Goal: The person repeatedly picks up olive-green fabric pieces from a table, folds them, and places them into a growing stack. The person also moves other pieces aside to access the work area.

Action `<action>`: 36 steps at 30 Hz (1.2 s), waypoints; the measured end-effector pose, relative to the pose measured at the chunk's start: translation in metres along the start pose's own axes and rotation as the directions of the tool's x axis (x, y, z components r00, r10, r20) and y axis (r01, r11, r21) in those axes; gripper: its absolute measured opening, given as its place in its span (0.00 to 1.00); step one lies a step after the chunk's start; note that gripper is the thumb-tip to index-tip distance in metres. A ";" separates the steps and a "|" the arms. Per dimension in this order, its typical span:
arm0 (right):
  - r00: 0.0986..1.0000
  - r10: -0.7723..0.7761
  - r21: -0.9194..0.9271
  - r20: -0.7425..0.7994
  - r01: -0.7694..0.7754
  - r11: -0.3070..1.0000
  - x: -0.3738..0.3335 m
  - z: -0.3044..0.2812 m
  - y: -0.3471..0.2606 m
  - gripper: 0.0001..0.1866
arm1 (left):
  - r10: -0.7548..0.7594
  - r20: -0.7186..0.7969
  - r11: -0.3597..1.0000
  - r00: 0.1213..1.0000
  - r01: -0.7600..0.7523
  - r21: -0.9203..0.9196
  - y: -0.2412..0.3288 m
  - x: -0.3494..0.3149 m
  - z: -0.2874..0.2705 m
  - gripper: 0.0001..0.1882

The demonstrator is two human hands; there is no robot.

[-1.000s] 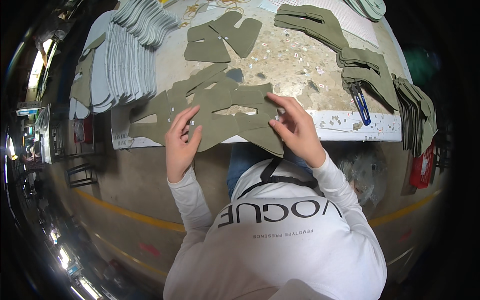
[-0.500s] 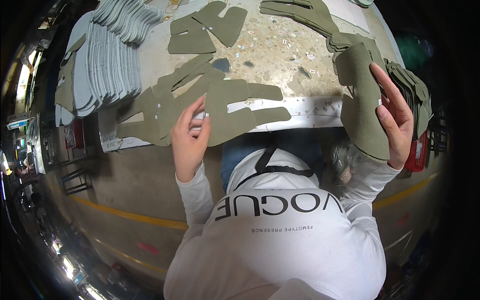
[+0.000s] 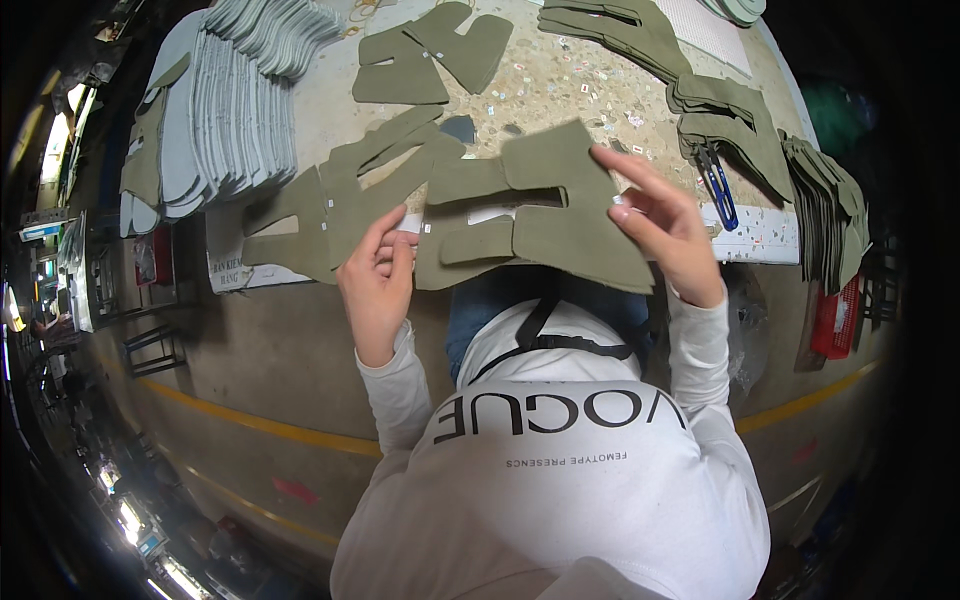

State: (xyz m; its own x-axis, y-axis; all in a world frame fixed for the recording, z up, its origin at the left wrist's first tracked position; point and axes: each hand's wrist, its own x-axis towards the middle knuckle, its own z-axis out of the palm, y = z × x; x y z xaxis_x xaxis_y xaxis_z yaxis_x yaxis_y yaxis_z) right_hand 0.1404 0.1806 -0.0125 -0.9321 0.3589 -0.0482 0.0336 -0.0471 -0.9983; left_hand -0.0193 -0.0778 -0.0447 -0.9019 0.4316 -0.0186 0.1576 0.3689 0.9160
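Observation:
My right hand [image 3: 672, 222] holds an olive-green cut fabric piece [image 3: 575, 235] by its right edge, thumb and fingers gripping there. The piece has a slot between two strips and lies tilted over other olive pieces, its right part raised. A small white tag shows by the right thumb. My left hand [image 3: 380, 285] is at the left end of the held piece, index finger and thumb apart, the other fingers curled. Just beside its fingertips a small white label [image 3: 427, 228] sits on the fabric. More overlapping olive pieces [image 3: 340, 222] with similar labels lie to the left.
Tall grey stacks of cut pieces [image 3: 235, 120] stand at the left. Olive piles lie at the far right [image 3: 610, 35] and over the right edge [image 3: 828, 215]. Blue-handled snips [image 3: 722, 195] rest near the right front edge. Below hangs a red basket [image 3: 838, 322].
My right hand has swung left with an olive piece and brought it over the pieces before me. The blue-handled snips have come into view. My left hand has barely moved.

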 end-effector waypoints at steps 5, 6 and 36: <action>0.997 -0.037 -0.202 -0.068 0.022 0.979 -0.005 -0.003 0.042 0.26 | 0.029 0.044 0.999 0.999 -0.028 -0.017 0.002 0.004 0.002 0.17; 0.996 -0.038 -0.223 -0.083 0.018 0.975 -0.009 -0.002 0.044 0.26 | 0.039 0.063 0.999 0.997 -0.037 -0.033 0.003 0.005 0.003 0.17; 0.945 -0.308 -0.409 0.112 0.326 0.852 0.018 0.104 0.022 0.22 | 0.154 0.015 0.984 0.988 -0.152 -0.096 0.036 -0.028 0.033 0.26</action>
State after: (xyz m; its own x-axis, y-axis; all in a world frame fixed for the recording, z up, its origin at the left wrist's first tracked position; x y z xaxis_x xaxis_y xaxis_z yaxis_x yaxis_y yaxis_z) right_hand 0.0869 0.0891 -0.0319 -0.9315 0.2492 0.2651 -0.1278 0.4581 -0.8797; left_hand 0.0247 -0.0492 -0.0243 -0.8605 0.4959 0.1170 0.2538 0.2182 0.9423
